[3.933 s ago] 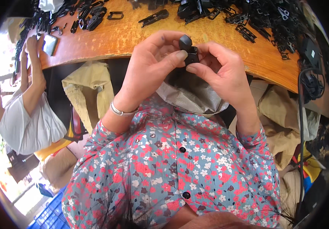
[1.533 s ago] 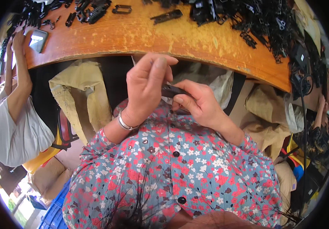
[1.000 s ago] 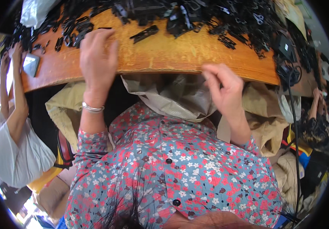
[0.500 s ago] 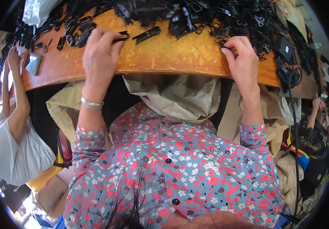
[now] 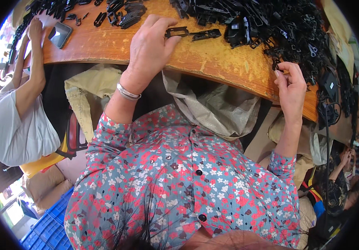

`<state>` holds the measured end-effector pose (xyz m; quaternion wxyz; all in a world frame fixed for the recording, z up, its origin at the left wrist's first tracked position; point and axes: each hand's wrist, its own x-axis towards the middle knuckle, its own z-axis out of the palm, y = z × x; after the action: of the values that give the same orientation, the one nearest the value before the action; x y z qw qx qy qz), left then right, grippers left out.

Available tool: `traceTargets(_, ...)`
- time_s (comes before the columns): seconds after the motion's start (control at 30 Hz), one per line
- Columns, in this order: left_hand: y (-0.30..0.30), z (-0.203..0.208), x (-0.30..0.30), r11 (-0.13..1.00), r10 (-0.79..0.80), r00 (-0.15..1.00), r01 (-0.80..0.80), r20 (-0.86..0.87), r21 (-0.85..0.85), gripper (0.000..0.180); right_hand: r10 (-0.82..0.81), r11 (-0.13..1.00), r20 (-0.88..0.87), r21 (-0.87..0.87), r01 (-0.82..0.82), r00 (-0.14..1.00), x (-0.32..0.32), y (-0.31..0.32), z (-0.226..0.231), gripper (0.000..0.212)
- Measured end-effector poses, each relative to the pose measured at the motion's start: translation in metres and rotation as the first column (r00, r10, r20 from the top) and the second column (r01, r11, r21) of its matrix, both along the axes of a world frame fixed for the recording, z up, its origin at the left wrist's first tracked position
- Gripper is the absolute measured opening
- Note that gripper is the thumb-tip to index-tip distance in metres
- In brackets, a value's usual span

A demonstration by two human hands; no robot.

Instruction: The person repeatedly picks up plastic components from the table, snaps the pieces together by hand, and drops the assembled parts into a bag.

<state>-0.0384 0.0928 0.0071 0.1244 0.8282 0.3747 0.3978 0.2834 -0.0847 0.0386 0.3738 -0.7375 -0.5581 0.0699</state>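
My left hand (image 5: 150, 52) is over the wooden table, thumb and forefinger closed on one end of a black rectangular plastic frame (image 5: 178, 31). That frame's free end lies almost against a longer black plastic part (image 5: 205, 34) on the tabletop. My right hand (image 5: 292, 85) is at the edge of the heap of black parts (image 5: 290, 29). Its thumb and forefinger pinch a small black piece (image 5: 275, 65), whose exact kind I cannot make out.
The wooden table (image 5: 217, 58) curves across the top, with several loose black parts (image 5: 125, 16) at left. A dark flat device (image 5: 60, 35) lies near a co-worker's arm (image 5: 32, 62). An open woven sack (image 5: 229, 110) hangs below the table edge. A black cable (image 5: 327, 137) runs down at right.
The whole view has swung, so the table sits tilted and things on its left show further right. My left hand's frame is closer to the longer black part. Both hands stay pinched.
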Motion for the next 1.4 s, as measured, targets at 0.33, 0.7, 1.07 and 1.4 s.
traceTargets(0.33,-0.012,0.010,0.006,0.998,0.009,0.997,-0.013,0.074,0.054,0.030,0.051,0.977,-0.043,0.211,-0.040,0.998,-0.017,0.012,-0.003,0.013)
traceTargets(0.7,-0.065,0.012,0.087,0.529,-0.315,0.754,0.644,0.577,-0.552,0.030,0.280,0.927,-0.009,0.263,-0.268,0.960,-0.076,0.016,0.000,0.017)
traceTargets(1.07,-0.059,0.008,0.077,0.422,-0.133,0.736,0.648,0.663,-0.634,0.025,0.280,0.941,-0.383,0.289,-0.174,0.880,-0.071,0.006,-0.014,0.010)
traceTargets(1.4,-0.059,0.011,0.066,0.452,0.085,0.648,0.652,0.757,-0.609,0.020,-0.020,0.972,0.212,0.232,-0.030,0.977,-0.040,0.009,-0.011,0.021)
